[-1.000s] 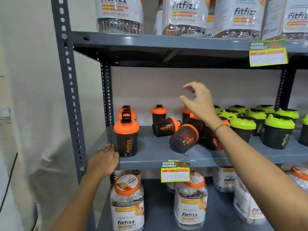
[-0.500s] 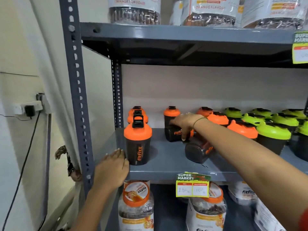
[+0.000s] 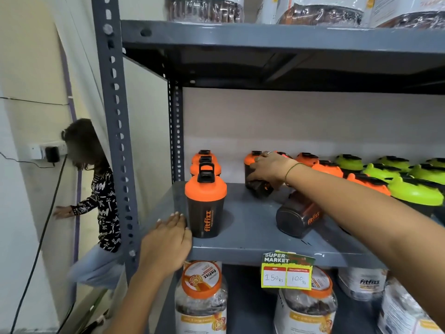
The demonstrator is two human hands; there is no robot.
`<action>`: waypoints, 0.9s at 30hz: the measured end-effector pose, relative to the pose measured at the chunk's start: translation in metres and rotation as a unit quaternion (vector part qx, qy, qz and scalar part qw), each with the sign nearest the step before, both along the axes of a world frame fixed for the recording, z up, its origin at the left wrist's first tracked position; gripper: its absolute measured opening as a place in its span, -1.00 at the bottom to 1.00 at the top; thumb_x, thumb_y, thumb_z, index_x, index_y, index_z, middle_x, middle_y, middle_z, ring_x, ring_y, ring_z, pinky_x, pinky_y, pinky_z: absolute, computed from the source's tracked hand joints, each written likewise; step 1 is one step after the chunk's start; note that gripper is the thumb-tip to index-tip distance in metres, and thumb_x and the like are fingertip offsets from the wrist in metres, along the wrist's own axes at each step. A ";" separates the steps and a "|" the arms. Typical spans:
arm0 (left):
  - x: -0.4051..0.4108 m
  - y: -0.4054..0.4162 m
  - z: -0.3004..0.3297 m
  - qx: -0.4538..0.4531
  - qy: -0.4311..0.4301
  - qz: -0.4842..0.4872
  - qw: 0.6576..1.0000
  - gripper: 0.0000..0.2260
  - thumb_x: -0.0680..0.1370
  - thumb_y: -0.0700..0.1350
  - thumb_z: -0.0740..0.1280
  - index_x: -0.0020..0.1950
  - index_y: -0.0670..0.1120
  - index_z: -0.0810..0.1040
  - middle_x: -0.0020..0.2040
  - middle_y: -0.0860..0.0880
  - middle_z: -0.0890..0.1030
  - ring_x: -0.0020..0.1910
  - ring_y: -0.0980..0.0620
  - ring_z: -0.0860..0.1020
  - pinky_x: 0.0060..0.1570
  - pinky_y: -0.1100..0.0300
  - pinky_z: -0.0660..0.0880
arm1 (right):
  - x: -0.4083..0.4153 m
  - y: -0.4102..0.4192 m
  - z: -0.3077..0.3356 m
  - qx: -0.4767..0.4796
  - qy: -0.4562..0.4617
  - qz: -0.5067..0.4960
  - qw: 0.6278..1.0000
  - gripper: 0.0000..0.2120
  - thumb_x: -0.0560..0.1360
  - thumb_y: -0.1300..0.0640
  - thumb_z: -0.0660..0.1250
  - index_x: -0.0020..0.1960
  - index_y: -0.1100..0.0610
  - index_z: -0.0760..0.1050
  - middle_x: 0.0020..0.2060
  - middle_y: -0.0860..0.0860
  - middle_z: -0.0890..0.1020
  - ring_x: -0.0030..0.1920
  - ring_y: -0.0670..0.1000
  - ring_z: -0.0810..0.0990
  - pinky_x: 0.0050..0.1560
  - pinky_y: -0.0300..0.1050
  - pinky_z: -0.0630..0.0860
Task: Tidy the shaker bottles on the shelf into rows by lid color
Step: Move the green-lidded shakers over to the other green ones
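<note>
Dark shaker bottles stand on the grey middle shelf (image 3: 252, 239). An orange-lidded bottle (image 3: 205, 201) stands upright at the front left, with two more orange lids behind it. My right hand (image 3: 269, 171) is closed over a toppled orange-lidded bottle (image 3: 261, 189) near the back. A second toppled bottle (image 3: 298, 216) lies on its side under my right forearm. More orange lids (image 3: 327, 168) and several green-lidded bottles (image 3: 414, 191) stand to the right. My left hand (image 3: 166, 244) rests flat on the shelf's front left edge, beside the upright bottle.
A grey perforated upright post (image 3: 115, 131) frames the shelf's left side. Large fitfizz jars (image 3: 202, 300) fill the shelf below, behind a price tag (image 3: 286, 271). Jars also stand on the top shelf. A person (image 3: 96, 189) crouches by the wall at left, near a socket (image 3: 48, 151).
My right hand came down from mid-air onto the toppled bottle near the back and closed on it. The view moved closer and left. My left hand stayed on the shelf edge.
</note>
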State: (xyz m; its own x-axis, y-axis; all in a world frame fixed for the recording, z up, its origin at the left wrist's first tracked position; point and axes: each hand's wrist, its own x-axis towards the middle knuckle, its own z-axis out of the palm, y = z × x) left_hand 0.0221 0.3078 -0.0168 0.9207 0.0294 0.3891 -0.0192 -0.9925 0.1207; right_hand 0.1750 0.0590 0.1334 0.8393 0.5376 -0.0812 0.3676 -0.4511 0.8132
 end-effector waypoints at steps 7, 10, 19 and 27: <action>-0.001 0.001 -0.001 -0.004 -0.004 -0.003 1.000 -0.53 0.66 0.01 -0.07 0.54 -0.10 0.21 0.55 -0.08 0.24 0.51 0.02 0.23 0.50 0.08 0.08 | -0.014 0.022 -0.021 -0.159 -0.048 0.051 0.985 -0.64 0.59 0.11 0.31 0.37 -0.09 0.47 0.35 0.01 0.50 0.39 0.15 0.41 0.31 0.05 0.35; -0.001 0.000 -0.001 -0.004 -0.006 0.002 1.000 -0.53 0.66 0.01 -0.07 0.54 -0.09 0.22 0.55 -0.08 0.24 0.50 0.01 0.25 0.49 0.08 0.10 | -0.015 0.028 -0.033 -0.194 -0.058 0.072 0.977 -0.67 0.63 0.11 0.23 0.38 -0.06 0.49 0.37 0.01 0.49 0.40 0.15 0.39 0.36 0.05 0.28; -0.001 0.000 -0.001 -0.005 0.000 0.005 1.000 -0.53 0.66 0.03 -0.08 0.54 -0.08 0.22 0.54 -0.07 0.26 0.50 0.01 0.26 0.50 0.07 0.13 | -0.028 0.028 -0.045 -0.217 -0.090 0.081 0.969 -0.64 0.67 0.19 0.14 0.42 0.03 0.45 0.40 0.03 0.47 0.44 0.14 0.34 0.51 0.10 0.13; -0.001 0.000 0.000 0.004 0.010 0.002 1.000 -0.53 0.66 0.02 -0.07 0.54 -0.10 0.21 0.55 -0.10 0.25 0.51 0.00 0.25 0.50 0.05 0.11 | -0.053 0.001 -0.013 0.003 -0.141 0.122 0.982 -0.44 0.44 0.09 0.29 0.44 0.00 0.32 0.34 0.07 0.44 0.39 0.18 0.37 0.37 0.12 0.27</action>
State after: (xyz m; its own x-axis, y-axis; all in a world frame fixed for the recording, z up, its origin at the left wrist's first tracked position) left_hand 0.0214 0.3080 -0.0165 0.9285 0.0304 0.3701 -0.0129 -0.9934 0.1139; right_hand 0.1223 0.0602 0.1208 0.6734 0.7260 0.1395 0.2257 -0.3816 0.8964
